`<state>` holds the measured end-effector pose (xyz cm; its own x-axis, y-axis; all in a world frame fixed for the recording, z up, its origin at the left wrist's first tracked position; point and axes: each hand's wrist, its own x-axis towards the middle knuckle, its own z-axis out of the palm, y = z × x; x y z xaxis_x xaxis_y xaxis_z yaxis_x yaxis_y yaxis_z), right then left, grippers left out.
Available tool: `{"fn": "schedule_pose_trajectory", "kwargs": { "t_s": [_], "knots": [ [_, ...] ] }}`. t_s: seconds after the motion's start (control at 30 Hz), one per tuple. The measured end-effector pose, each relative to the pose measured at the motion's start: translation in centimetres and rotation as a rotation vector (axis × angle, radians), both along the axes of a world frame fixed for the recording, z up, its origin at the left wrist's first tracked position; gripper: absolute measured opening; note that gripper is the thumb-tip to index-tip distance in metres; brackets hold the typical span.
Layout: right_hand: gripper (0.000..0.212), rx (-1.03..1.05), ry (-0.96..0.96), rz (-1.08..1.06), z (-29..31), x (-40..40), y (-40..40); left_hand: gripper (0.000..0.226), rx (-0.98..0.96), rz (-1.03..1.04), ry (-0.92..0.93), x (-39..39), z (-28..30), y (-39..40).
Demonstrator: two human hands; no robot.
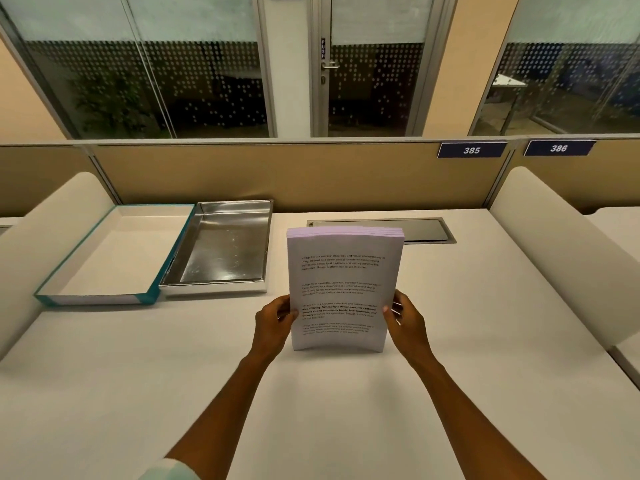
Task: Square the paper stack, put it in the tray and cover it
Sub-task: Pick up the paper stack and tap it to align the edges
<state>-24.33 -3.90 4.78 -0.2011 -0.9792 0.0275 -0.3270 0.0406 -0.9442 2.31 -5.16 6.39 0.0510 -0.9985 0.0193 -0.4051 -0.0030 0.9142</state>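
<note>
A thick paper stack [341, 289] with printed text stands upright on its bottom edge on the white desk [346, 410], slightly bowed. My left hand [275, 322] grips its left side and my right hand [405, 320] grips its right side. To the left at the back lies an empty silver metal tray [221, 244]. Beside it, further left, lies a white box lid with teal edges [114, 258], open side up and empty.
A beige partition [277, 174] runs along the back of the desk, with a grey cable hatch [426, 230] set into the desktop behind the stack. Curved white side dividers [554, 244] bound the desk on the left and right.
</note>
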Motion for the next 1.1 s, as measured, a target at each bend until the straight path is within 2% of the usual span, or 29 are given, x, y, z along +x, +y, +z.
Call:
{"fn": "schedule_pose_trajectory", "kwargs": {
  "t_s": [0.33,0.7,0.77,0.93,1.1],
  "knots": [
    [0.027,-0.01,-0.021,-0.02,0.4,-0.7,-1.2,0.023,-0.05,0.06,0.017,-0.5,-0.5,-0.5],
    [0.023,-0.074,-0.071,-0.055,0.3,-0.1,1.0,0.022,-0.019,-0.041,0.144,0.3,-1.0,0.9],
    [0.024,-0.103,-0.083,-0.07,0.7,0.4,1.2,0.017,-0.025,-0.018,0.221,0.0,-0.4,1.1],
    [0.037,-0.196,-0.129,-0.058,3.5,2.8,0.8,0.033,-0.119,-0.007,0.417,-2.9,4.0,1.3],
    [0.047,-0.289,-0.198,-0.163,6.9,4.5,-0.4,0.021,-0.2,0.124,0.485,-4.2,6.7,0.8]
  ]
}}
